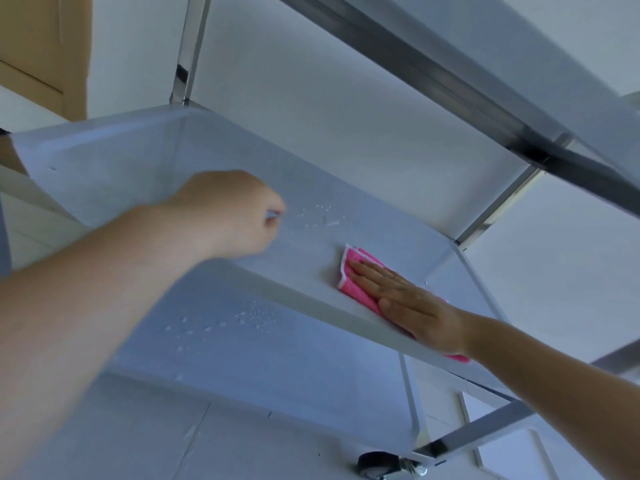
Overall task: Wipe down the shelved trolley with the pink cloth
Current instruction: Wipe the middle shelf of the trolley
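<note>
Left forearm: fills the lower left of the frame, nearest the camera, reaching up toward centre.
Left hand (230, 211): centre left, blurred, over the middle shelf (114, 174); fingers curled round a small bluish object, only partly visible and not identifiable.
Right hand (403, 301): right of centre, fingers straight and together, palm pressed flat on the pink cloth (353, 271).
Pink cloth: folded, white-edged, lying on the middle shelf near its right front corner; its far end shows beyond the fingertips, a strip shows under the wrist.
Water droplets (318, 213): on the middle shelf, just right of the left hand; a second patch on the lower shelf (277, 368).
Trolley: white trays, metal posts (188, 53), one castor (379, 464) at bottom centre.
</note>
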Available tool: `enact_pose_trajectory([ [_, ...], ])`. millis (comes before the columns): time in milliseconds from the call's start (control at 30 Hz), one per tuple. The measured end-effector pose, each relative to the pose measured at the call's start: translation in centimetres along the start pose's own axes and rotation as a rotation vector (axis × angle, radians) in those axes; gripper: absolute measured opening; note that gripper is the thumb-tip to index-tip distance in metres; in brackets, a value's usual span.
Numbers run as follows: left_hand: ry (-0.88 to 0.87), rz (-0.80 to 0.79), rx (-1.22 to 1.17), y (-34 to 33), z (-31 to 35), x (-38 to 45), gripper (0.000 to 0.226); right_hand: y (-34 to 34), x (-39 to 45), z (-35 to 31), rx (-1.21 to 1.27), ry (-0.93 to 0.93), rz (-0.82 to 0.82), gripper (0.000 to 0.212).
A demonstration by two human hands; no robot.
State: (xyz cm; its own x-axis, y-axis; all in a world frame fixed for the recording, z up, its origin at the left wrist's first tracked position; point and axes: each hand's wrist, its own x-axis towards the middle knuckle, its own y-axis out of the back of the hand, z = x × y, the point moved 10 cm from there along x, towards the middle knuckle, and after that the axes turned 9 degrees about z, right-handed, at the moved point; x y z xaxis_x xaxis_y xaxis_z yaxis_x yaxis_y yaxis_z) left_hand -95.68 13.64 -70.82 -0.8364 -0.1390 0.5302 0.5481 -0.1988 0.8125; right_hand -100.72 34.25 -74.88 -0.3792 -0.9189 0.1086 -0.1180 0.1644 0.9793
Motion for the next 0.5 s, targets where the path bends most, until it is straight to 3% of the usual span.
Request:
enact_pose_trajectory([
  [133, 0.136, 0.033, -0.049, 1.5, -6.6, -0.6, 0.028, 0.2, 0.0, 0.0, 0.020, -0.129, -0.010, 0.047],
  [233, 0.103, 0.001, -0.117, 0.4, -6.3, -1.0, 0.032, 0.2, 0.2, -0.3, 0.044, -0.211, -0.024, 0.045],
  [333, 0.034, -0.018, -0.085, -0.4, -6.0, -1.3, 0.035, -0.3, 1.4, -0.2, 0.027, -0.178, -0.102, 0.046],
  [500, 0.009, -0.016, -0.110, -0.9, -6.1, -1.4, 0.048, -0.5, 5.2, 4.0, 0.004, -0.255, -0.069, 0.044],
])
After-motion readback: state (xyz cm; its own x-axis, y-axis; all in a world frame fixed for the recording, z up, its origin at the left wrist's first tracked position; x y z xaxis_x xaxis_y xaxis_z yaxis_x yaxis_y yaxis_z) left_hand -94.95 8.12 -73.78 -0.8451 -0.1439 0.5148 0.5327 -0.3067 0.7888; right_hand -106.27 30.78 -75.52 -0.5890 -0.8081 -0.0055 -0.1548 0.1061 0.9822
